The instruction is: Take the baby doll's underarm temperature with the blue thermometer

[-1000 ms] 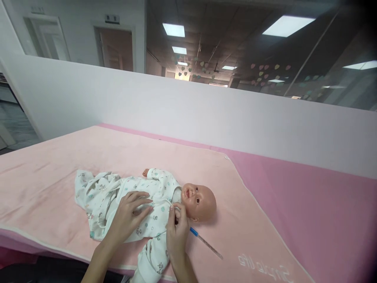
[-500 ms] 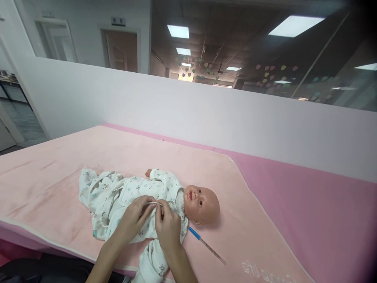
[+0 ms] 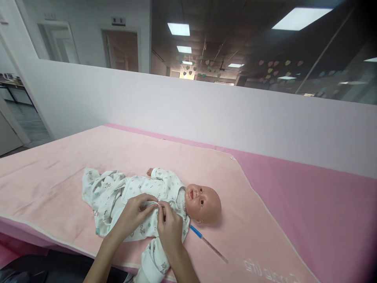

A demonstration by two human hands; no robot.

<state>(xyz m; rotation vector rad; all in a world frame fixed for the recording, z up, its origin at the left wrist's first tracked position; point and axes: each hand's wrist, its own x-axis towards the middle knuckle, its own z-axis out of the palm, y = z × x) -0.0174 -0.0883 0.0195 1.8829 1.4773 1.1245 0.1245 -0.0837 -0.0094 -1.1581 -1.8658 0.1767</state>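
Note:
A baby doll (image 3: 203, 202) lies on its back on a pale pink towel (image 3: 88, 157), head to the right. It wears a white printed romper (image 3: 138, 188). My left hand (image 3: 134, 214) and my right hand (image 3: 169, 226) meet over the doll's chest, fingers pinched together on the romper's front edge. A thin thermometer with a blue tip (image 3: 208, 243) lies on the towel just right of my right hand, below the doll's head.
The towel covers a darker pink mat (image 3: 324, 212) that runs along a white partition wall (image 3: 206, 110). The bed's near edge is at the bottom left. Glass and an office ceiling show above the wall.
My left hand went from lying flat on the doll's belly to pinching the romper. My right hand moved left from the collar to meet it on the chest.

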